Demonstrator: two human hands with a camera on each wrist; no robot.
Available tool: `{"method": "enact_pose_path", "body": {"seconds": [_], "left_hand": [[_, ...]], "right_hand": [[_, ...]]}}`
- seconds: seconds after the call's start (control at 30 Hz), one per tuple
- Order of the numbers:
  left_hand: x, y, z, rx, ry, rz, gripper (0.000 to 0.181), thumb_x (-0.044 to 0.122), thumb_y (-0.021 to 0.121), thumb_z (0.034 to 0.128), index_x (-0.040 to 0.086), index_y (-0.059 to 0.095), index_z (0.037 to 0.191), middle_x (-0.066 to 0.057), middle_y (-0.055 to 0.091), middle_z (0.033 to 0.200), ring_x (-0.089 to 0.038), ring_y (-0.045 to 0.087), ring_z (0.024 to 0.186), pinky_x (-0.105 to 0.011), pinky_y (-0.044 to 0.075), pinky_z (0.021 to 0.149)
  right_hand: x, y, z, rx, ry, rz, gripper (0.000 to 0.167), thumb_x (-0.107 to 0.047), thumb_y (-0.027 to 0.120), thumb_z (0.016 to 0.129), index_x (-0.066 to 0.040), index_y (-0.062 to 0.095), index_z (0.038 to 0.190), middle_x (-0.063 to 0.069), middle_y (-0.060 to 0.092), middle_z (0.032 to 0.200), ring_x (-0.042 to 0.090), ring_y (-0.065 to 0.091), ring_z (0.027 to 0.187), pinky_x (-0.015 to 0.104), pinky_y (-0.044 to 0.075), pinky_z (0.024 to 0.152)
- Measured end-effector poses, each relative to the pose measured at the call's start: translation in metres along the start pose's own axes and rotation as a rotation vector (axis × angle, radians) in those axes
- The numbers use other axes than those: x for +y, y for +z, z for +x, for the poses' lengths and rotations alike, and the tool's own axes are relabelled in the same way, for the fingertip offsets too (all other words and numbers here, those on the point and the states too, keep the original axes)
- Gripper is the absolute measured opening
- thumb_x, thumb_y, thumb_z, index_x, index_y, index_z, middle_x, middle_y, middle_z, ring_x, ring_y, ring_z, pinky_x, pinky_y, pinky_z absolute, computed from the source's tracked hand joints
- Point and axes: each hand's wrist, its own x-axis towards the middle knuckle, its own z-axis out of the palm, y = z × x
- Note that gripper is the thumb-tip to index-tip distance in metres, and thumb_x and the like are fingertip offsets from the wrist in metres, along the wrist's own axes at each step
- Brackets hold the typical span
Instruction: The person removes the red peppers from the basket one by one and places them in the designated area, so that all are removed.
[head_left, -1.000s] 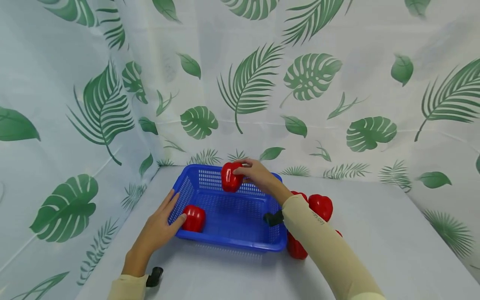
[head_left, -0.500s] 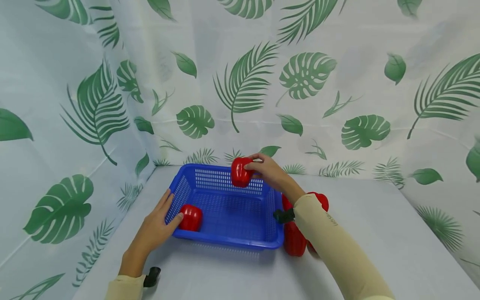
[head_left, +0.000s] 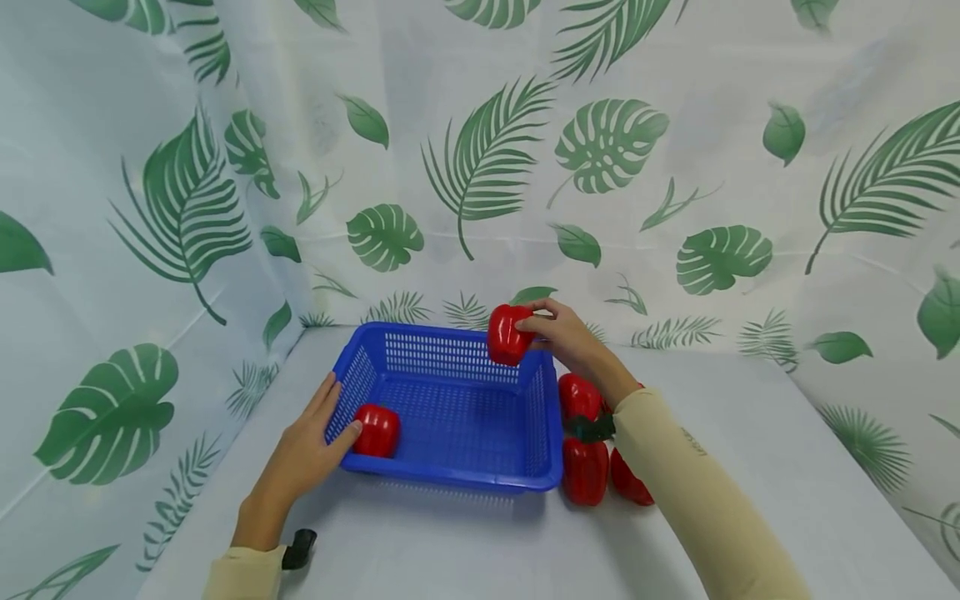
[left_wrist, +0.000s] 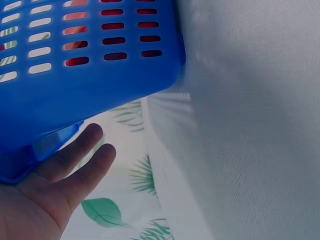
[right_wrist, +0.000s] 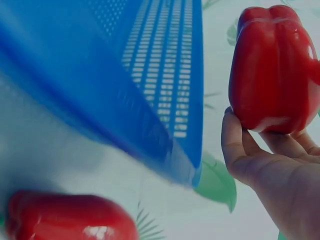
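Note:
My right hand (head_left: 572, 340) holds a red bell pepper (head_left: 508, 335) by its side, above the back right corner of the blue plastic basket (head_left: 450, 478). In the right wrist view, the fingers (right_wrist: 233, 142) support one end of this pepper (right_wrist: 270, 70). My left hand (head_left: 303, 450) rests at the basket's front left corner, its thumb over the rim near another red bell pepper (head_left: 377, 430) inside. Two nearly straight fingers (left_wrist: 90, 175) show beside the rim in the left wrist view; the rest of that hand is partly hidden.
To the basket's right, several red bell peppers (head_left: 585, 471) lie on the white table (head_left: 420, 550), partly behind the right forearm. One pepper (right_wrist: 72, 217) shows low in the right wrist view. A leaf-patterned sheet (head_left: 465, 167) hangs behind and to the left.
My right hand has moved rightward with the bell pepper, from over the basket's middle to its back right corner. The left hand stays at the basket's rim; the head view shifts slightly.

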Motion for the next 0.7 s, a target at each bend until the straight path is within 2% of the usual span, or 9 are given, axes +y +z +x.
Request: {"method": "enact_pose_path", "body": {"seconds": [0.1, 0.37, 0.7], "left_hand": [[0.001, -0.001, 0.000, -0.004, -0.007, -0.007, 0.084, 0.040, 0.061, 0.1068, -0.004, 0.023, 0.168, -0.020, 0.013, 0.177, -0.054, 0.023, 0.156, -0.071, 0.036, 0.112], [0.000, 0.000, 0.000, -0.010, -0.021, -0.007, 0.086, 0.040, 0.063, 0.1054, -0.003, 0.022, 0.168, -0.020, 0.013, 0.177, -0.055, 0.023, 0.155, -0.072, 0.038, 0.110], [-0.003, 0.001, 0.000, 0.013, 0.025, 0.012, 0.084, 0.040, 0.061, 0.1069, -0.006, 0.024, 0.167, -0.023, 0.016, 0.176, -0.056, 0.026, 0.154, -0.073, 0.037, 0.111]], "right_hand": [[0.003, -0.008, -0.004, 0.007, -0.015, -0.011, 0.052, -0.019, 0.067, 0.104, 0.001, 0.046, 0.147, 0.025, 0.058, 0.142, 0.032, 0.065, 0.119, 0.044, 0.057, 0.105], [0.011, -0.028, -0.017, 0.047, -0.005, -0.014, 0.053, -0.020, 0.066, 0.105, 0.001, 0.045, 0.149, 0.025, 0.058, 0.143, 0.029, 0.065, 0.118, 0.031, 0.059, 0.098], [0.022, -0.053, -0.032, 0.099, 0.010, -0.012, 0.056, -0.021, 0.064, 0.106, 0.003, 0.043, 0.151, 0.023, 0.060, 0.139, 0.021, 0.069, 0.111, 0.029, 0.060, 0.095]]}}
